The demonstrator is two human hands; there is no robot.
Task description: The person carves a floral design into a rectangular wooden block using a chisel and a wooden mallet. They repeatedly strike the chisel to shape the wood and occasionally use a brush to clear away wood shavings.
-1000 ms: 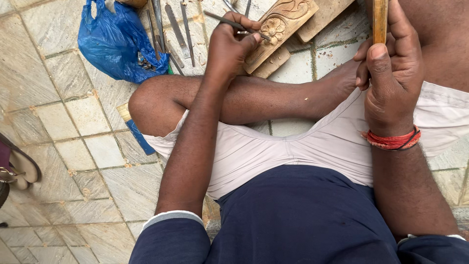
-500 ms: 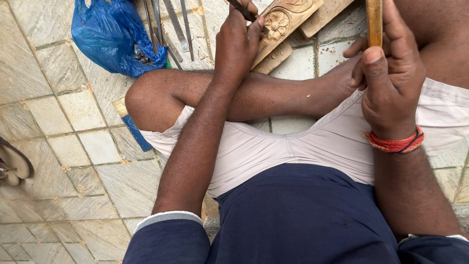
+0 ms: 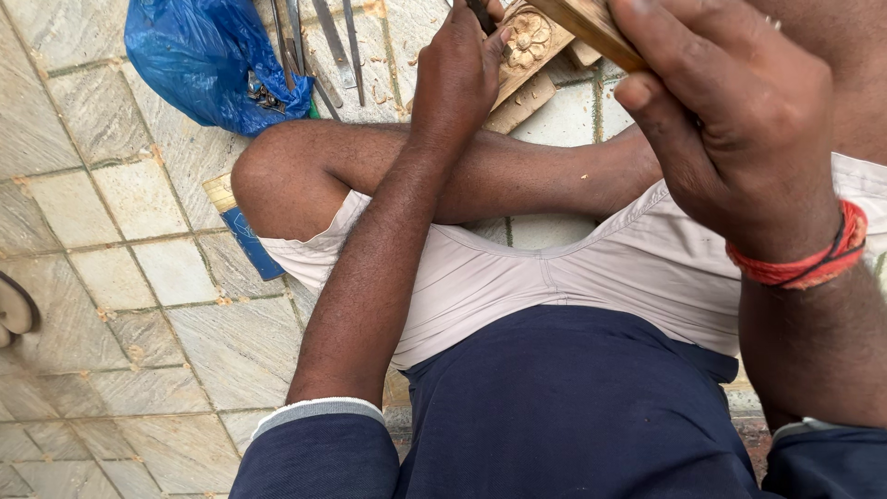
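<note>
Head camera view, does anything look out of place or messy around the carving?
Nothing looks damaged. The metal carving tools lie loose on the tiled floor, partly spilling from the blue plastic bag. The left hand rests on the carved wooden block; the right hand grips a wooden handle.

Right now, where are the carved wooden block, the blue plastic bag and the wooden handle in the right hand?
carved wooden block (image 3: 528,39), head view, on the flower relief.
blue plastic bag (image 3: 199,55), head view, on its crumpled middle.
wooden handle (image 3: 591,28), head view, on the shaft above the fingers.

bag (image 3: 199,60) left of chisels (image 3: 323,42) | carved block (image 3: 528,42) right of chisels
</note>
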